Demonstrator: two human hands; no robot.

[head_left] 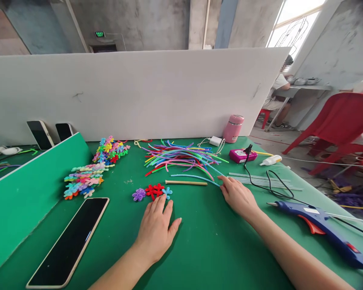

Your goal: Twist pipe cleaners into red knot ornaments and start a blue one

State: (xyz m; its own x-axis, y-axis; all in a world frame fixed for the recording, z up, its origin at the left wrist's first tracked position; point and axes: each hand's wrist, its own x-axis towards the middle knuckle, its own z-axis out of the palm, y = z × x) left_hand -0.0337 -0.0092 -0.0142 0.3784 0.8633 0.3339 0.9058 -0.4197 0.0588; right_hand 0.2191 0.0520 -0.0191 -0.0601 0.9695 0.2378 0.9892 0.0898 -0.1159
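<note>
My left hand (157,229) lies open over the green table, fingers spread. Its fingertips reach a row of small fuzzy flowers: a purple flower (138,195), red flowers (154,190) and a light-blue flower (167,193). My right hand (238,196) is closed, fingers together, at the right ends of blue pipe cleaners. One blue pipe cleaner (196,177) lies in front of the pile with its end at my fingers; another runs from the pile to my fingertips. Behind them spreads a heap of multicoloured pipe cleaners (181,155). A thin wooden stick (186,183) lies between my hands.
A phone (69,241) lies at left beside a green divider (33,193), near stacked fuzzy flowers (84,179). At right are a blue glue gun (317,221), clear glue sticks (263,180), a black cable, a small white bottle (271,160), a magenta box (242,155) and a pink flask (233,129).
</note>
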